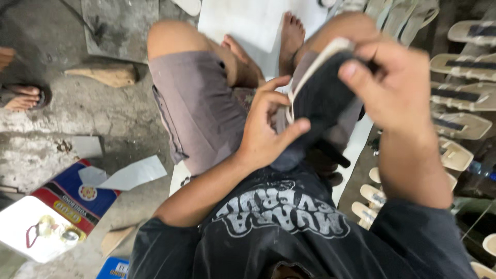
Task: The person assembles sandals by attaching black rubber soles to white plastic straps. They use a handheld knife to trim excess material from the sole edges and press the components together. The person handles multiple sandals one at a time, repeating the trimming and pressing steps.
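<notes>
Both hands grip a black sandal sole (323, 95) with a pale edge above the lap: the left hand (268, 126) pinches its lower end, the right hand (395, 82) clasps its top. Right of the right hand, rows of pale sandals (462, 95) lie on the rough concrete floor (77, 113); left of the left hand, paper scraps (135, 173) and a printed box (77, 196).

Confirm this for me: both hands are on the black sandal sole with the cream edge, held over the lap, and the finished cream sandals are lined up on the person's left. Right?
Not quite. The head view shows the row of cream sandals on the person's right, not the left. The rest holds: the left hand and right hand both grip the black sandal sole with its cream edge, over the lap.
</notes>
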